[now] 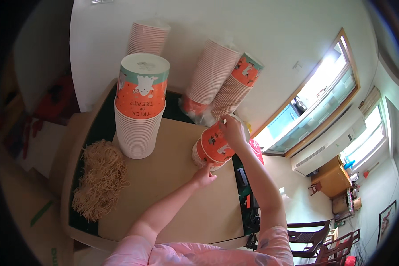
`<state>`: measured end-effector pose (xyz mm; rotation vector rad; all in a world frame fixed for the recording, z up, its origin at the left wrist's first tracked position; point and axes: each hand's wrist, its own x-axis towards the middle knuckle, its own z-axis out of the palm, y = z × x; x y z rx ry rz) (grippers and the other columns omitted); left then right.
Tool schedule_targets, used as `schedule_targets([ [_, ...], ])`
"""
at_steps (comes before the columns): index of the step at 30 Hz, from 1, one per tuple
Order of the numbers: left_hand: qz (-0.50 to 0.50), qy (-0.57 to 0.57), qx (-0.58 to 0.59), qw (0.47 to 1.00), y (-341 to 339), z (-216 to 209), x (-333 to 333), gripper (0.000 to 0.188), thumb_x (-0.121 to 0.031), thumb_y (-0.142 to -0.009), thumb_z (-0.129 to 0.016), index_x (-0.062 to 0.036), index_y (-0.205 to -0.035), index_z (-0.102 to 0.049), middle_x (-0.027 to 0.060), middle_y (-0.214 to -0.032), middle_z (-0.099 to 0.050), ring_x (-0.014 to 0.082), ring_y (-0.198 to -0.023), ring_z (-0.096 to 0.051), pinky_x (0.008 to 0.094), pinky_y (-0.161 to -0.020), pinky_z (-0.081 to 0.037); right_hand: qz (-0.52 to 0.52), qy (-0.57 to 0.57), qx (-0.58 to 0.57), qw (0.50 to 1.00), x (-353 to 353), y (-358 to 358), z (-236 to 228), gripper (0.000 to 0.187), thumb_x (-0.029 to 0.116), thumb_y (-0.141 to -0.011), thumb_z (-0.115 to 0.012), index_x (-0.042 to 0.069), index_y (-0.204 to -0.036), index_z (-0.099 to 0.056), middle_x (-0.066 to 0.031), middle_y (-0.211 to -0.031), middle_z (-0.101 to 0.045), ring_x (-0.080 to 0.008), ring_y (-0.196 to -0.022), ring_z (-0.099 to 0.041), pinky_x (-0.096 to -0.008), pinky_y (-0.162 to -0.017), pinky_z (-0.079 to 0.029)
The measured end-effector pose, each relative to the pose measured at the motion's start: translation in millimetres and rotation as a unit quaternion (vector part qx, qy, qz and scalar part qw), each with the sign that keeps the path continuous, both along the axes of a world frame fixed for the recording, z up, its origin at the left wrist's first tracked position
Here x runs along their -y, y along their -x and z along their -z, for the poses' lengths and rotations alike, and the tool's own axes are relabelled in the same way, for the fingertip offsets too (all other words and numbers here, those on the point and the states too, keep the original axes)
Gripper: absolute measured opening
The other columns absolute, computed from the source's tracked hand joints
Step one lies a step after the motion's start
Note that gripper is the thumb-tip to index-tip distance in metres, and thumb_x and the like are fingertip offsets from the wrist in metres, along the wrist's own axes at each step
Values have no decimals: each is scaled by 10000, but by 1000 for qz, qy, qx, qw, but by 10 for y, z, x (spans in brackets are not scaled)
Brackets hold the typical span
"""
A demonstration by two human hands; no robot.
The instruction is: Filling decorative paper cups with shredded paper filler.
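Observation:
On the right part of the board, a short stack of orange paper buckets (213,141) lies tilted between my hands. The closed fingers of my left hand (204,176) grip the white rims at its near lower end. At the far upper end, my right hand (231,129) is closed over the base edge of the upper bucket; its fingertips are partly hidden. Left of them stands a tall stack of nested paper buckets (139,128), upside down, its top one orange and green with a white ghost figure. A tangled heap of beige string (100,179) lies beside that stack.
Wrapped bucket stacks (213,73) stand along the wall, with another stack (235,91) beside them and one at back left (147,39). A brown board (173,208) covers the dark green tabletop. Small dark items lie along its right edge. Dark chairs (312,237) stand at lower right.

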<state>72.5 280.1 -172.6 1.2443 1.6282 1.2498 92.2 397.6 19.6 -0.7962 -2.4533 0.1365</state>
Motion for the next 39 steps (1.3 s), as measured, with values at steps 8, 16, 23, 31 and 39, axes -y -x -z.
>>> schedule_targets([
  [8, -30, 83, -201, 976, 518, 165, 97, 188, -211, -823, -624, -63, -936, -594, 125, -816, -651, 295, -787, -638, 409, -704, -493, -26, 13, -16, 999, 5, -55, 140, 265, 134, -833, -608, 49, -1084, -622, -150, -866, -622, -309, -758, -605, -400, -719, -474],
  [16, -85, 12, -115, 990, 711, -238, 632, 371, -206, -852, -613, -75, -1190, -536, 127, -817, -660, 290, -764, -646, 395, -687, -505, -24, 41, 49, 998, 57, -71, 448, 292, 160, -829, -593, 104, -1116, -607, -171, -980, -614, -369, -923, -600, -453, -804, -480],
  [23, -85, 42, -93, 991, 551, -87, 1722, 245, -150, -858, -645, -53, -1082, -619, 76, -785, -654, 177, -696, -620, 309, -655, -501, -17, 26, 43, 999, 226, -105, 254, 252, 134, -843, -632, 82, -1089, -608, -140, -943, -589, -280, -899, -598, -384, -771, -478],
  [31, -249, -34, -130, 959, 72, 294, 3193, 132, -29, -823, -618, -50, -953, -625, 96, -788, -630, 239, -648, -622, 340, -593, -512, 139, -191, 9, 972, 2841, -1132, -1231, 121, 46, -700, -622, 45, -736, -506, -58, -760, -473, -220, -730, -545, -323, -596, -431],
  [39, -258, -92, -235, 933, -235, 298, 3497, 93, -15, -804, -597, -64, -882, -608, 106, -807, -581, 299, -741, -595, 390, -654, -499, -514, 447, -331, 654, 3761, -1898, -1767, 68, 98, -785, -701, 117, -725, -673, -29, -885, -601, -168, -846, -550, -291, -767, -469],
])
